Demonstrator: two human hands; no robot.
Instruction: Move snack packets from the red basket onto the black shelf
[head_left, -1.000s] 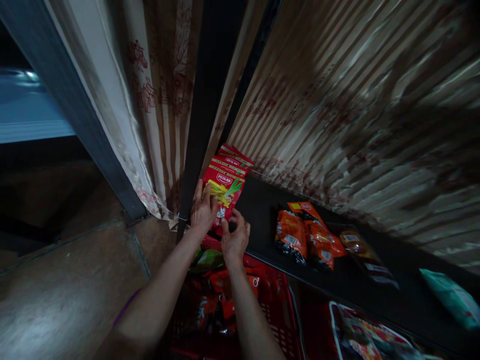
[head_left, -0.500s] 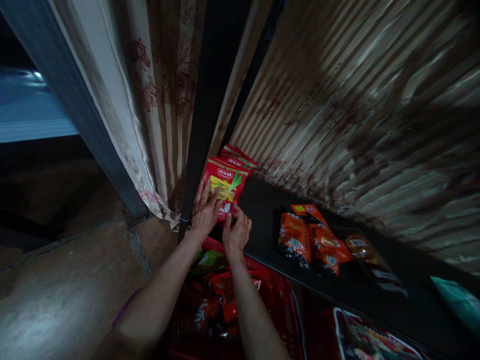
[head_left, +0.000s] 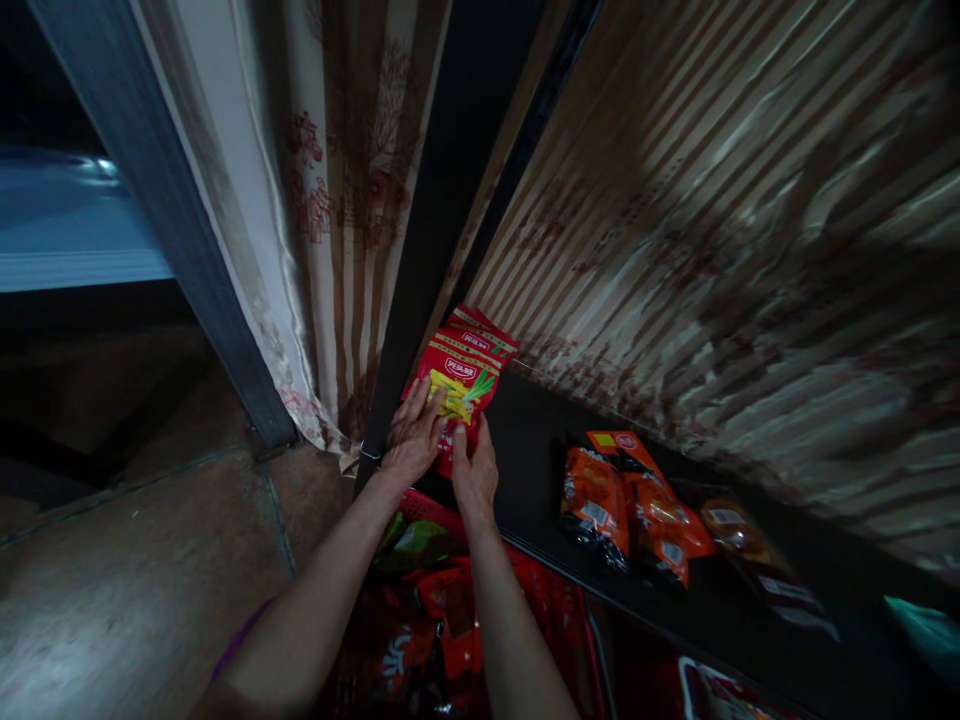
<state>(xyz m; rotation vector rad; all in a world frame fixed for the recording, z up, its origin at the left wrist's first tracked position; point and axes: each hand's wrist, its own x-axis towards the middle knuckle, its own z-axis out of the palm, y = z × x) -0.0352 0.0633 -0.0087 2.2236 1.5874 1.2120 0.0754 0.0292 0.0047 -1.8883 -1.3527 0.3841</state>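
Note:
A row of red snack packets with yellow and green print stands at the left end of a black shelf, leaning against a black post. My left hand lies flat on the front packet, fingers stretched out. My right hand presses the lower right edge of the same packet, fingers close together and pointing up.
Orange snack bags lie on the shelf to the right, with a darker packet and a teal one beyond. A red basket full of packets sits below my arms. A patterned curtain hangs at the left, corrugated wall behind.
Both hands moved up a little and closer onto the front red packet; my right hand went from a loose curl beside it to pressing its edge. The view shifted slightly.

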